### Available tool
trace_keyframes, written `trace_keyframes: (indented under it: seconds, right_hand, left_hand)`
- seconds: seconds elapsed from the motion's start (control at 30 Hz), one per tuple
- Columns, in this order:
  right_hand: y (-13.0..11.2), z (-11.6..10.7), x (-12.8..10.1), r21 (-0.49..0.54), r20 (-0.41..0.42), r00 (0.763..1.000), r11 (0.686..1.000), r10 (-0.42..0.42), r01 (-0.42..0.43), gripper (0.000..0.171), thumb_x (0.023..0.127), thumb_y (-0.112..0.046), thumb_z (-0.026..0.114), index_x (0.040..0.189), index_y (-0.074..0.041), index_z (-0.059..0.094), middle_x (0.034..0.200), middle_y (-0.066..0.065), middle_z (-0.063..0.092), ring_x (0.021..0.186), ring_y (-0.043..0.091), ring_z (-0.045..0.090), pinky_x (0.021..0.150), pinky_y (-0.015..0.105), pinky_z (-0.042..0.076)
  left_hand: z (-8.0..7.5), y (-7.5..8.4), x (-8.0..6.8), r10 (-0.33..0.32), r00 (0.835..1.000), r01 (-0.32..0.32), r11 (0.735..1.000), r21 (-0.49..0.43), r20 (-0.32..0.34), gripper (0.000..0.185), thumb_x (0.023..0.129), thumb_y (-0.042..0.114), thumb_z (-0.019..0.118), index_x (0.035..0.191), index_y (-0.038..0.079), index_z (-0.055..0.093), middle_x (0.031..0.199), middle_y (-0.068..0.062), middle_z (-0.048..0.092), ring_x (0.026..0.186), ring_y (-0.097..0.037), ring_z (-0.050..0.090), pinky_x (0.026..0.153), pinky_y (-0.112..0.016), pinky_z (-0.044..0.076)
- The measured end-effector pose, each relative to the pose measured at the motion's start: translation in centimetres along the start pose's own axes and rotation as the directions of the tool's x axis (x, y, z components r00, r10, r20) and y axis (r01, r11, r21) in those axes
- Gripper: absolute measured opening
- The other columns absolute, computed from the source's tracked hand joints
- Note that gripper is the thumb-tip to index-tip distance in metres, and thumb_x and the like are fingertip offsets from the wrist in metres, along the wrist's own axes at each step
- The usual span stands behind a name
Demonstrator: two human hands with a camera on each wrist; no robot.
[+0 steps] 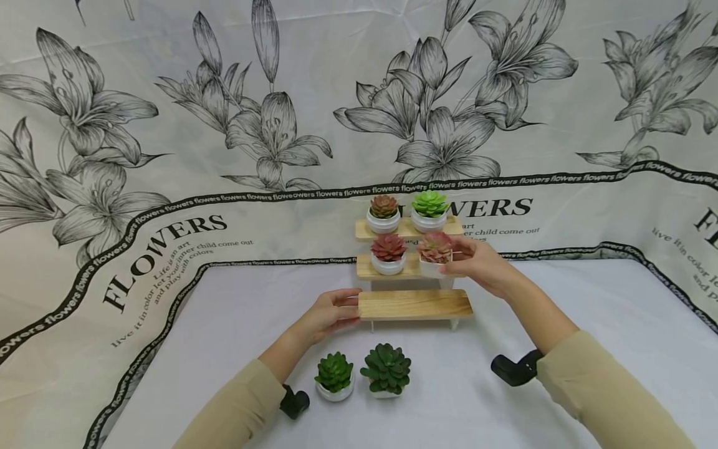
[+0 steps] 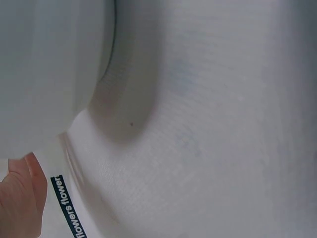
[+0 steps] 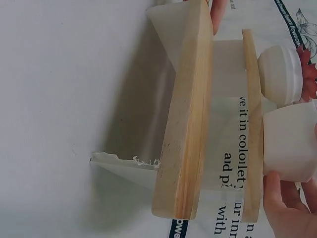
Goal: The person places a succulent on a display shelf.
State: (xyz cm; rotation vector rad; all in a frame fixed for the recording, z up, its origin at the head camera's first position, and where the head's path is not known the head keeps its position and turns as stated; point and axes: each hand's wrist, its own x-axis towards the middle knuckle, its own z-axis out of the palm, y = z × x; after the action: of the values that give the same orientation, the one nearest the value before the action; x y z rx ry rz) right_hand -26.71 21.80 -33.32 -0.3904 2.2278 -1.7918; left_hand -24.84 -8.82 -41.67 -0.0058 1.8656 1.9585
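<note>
A three-tier wooden plant stand [image 1: 415, 304] with white supports stands on the white cloth. My right hand [image 1: 483, 267] grips the white pot of a pink succulent [image 1: 434, 248] at the right of the middle tier. In the right wrist view, that pot [image 3: 290, 141] meets the middle board, with fingers [image 3: 277, 203] around it. Left of it sits a dark red succulent [image 1: 388, 252]. My left hand [image 1: 328, 315] holds the left end of the lowest board. In the left wrist view, a white pot-like shape [image 2: 44, 69] hides most of that hand [image 2: 22, 198].
On the top tier stand a brown-red succulent [image 1: 384, 213] and a bright green succulent [image 1: 429, 211]. Two green potted succulents [image 1: 334, 374] [image 1: 387, 369] are on the cloth in front. A flower-printed cloth [image 1: 314, 224] hangs behind the stand.
</note>
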Motion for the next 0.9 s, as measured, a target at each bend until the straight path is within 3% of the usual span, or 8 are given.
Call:
trace_keyframes:
  seconds: [0.2, 0.33, 0.63, 0.9]
  right_hand:
    - [-0.1, -0.3, 0.3, 0.032, -0.008, 0.999, 0.999, 0.037, -0.037, 0.079, 0.082, -0.003, 0.066, 0.145, 0.005, 0.02, 0.132, 0.02, 0.036, 0.109, 0.019, 0.044, 0.086, 0.021, 0.048]
    - [-0.2, -0.4, 0.2, 0.062, -0.008, 0.999, 0.997, 0.046, -0.045, 0.079, 0.084, 0.0, 0.062, 0.146, 0.004, 0.014, 0.131, 0.018, 0.032, 0.107, 0.016, 0.042, 0.084, 0.019, 0.048]
    - [0.1, -0.9, 0.3, 0.077, -0.006, 1.0, 0.997, 0.004, -0.004, 0.074, 0.084, 0.001, 0.061, 0.144, 0.007, 0.017, 0.123, 0.011, 0.037, 0.103, 0.01, 0.047, 0.083, 0.019, 0.049]
    - [0.7, -1.5, -0.3, 0.082, -0.026, 1.0, 0.997, 0.005, -0.003, 0.066, 0.085, 0.0, 0.063, 0.141, 0.003, 0.027, 0.123, 0.006, 0.041, 0.105, 0.008, 0.049, 0.087, 0.018, 0.048]
  left_hand:
    - [-0.2, 0.0, 0.1, 0.009, 1.0, -0.009, 1.0, -0.006, 0.013, 0.049, 0.088, -0.009, 0.055, 0.135, -0.002, 0.045, 0.13, -0.024, 0.047, 0.097, -0.022, 0.06, 0.086, -0.034, 0.053]
    - [-0.2, -0.2, 0.1, 0.014, 1.0, -0.014, 1.0, -0.003, 0.02, 0.049, 0.088, -0.009, 0.055, 0.135, -0.003, 0.045, 0.13, -0.024, 0.047, 0.096, -0.022, 0.06, 0.086, -0.034, 0.053]
    - [-0.2, 0.1, -0.2, 0.024, 0.999, -0.024, 1.0, -0.002, 0.027, 0.05, 0.087, -0.007, 0.057, 0.136, -0.002, 0.045, 0.13, -0.024, 0.046, 0.095, -0.02, 0.06, 0.086, -0.034, 0.053]
    - [-0.4, -0.2, 0.1, 0.024, 0.999, -0.024, 1.0, 0.006, 0.04, 0.05, 0.087, -0.007, 0.057, 0.136, -0.002, 0.045, 0.131, -0.024, 0.046, 0.098, -0.022, 0.06, 0.087, -0.034, 0.053]
